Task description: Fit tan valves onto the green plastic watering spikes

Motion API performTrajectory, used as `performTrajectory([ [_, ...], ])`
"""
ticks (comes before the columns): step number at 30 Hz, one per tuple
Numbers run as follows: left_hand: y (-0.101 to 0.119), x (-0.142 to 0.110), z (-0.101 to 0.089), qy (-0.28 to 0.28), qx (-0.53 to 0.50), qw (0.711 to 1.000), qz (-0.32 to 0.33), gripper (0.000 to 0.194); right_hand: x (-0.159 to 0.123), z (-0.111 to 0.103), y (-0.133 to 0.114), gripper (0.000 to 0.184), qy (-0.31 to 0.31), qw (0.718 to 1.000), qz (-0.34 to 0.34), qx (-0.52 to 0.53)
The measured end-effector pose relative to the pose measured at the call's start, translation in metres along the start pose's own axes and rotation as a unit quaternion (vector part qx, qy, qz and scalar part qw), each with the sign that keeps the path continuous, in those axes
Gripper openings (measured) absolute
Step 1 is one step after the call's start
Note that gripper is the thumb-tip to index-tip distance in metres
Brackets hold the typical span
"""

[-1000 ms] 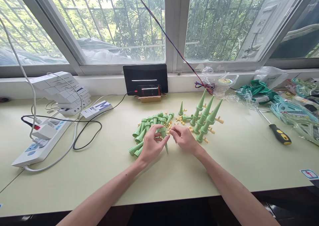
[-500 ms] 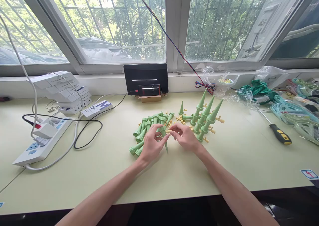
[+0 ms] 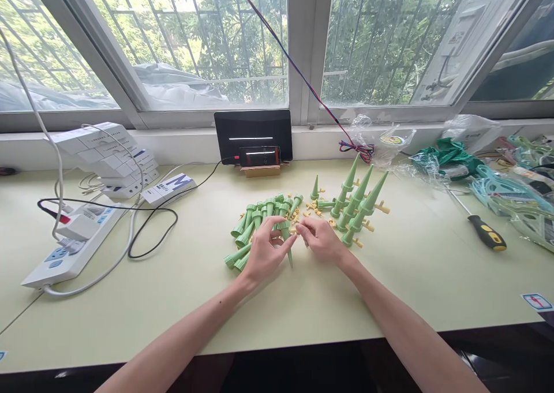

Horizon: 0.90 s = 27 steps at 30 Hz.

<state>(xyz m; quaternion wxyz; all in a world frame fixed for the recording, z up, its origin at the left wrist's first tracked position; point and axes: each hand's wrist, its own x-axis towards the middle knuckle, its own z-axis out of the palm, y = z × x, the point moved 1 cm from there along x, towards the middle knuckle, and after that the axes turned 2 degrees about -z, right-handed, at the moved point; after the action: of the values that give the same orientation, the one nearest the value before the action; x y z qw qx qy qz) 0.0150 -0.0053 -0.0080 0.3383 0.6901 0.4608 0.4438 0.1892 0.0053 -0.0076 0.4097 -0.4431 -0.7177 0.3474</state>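
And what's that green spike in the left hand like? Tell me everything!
The green spike looks like plastic, with a wide collar above a narrow point. It slants point-down in the left hand, which hides part of it. A small yellow fitting sits by its collar. I can't tell whether its tip touches the table.

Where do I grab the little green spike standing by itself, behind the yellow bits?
Probably low on the green spike, where it's fattest. Come from above, fingers in front and behind: it stands point-up, its tip is thin, and a yellow piece sticks out to the right.
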Motion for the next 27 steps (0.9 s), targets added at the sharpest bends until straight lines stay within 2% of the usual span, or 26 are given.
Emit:
performTrajectory([
  [5,0.0005,-0.0001,0.0005,-0.007,-0.012,1.000,0.000,0.034,0.0002,0.0010,-0.0004,0.040,-0.005,1.000,0.001,0.004],
  [11,0.0008,0.0010,-0.0007,0.011,0.001,1.000,-0.001,0.034,0.0011,0.0013,0.0037,0.019,-0.010,0.997,0.000,0.075],
  [15,0.0006,0.0013,-0.0005,0.010,-0.002,1.000,-0.006,0.036,0.0017,0.0016,0.0053,0.018,-0.010,0.996,0.001,0.085],
  [27,-0.0027,0.0011,0.0003,-0.016,-0.032,0.999,-0.010,0.035,-0.0004,0.0003,0.0012,0.019,-0.018,0.999,-0.002,0.031],
])
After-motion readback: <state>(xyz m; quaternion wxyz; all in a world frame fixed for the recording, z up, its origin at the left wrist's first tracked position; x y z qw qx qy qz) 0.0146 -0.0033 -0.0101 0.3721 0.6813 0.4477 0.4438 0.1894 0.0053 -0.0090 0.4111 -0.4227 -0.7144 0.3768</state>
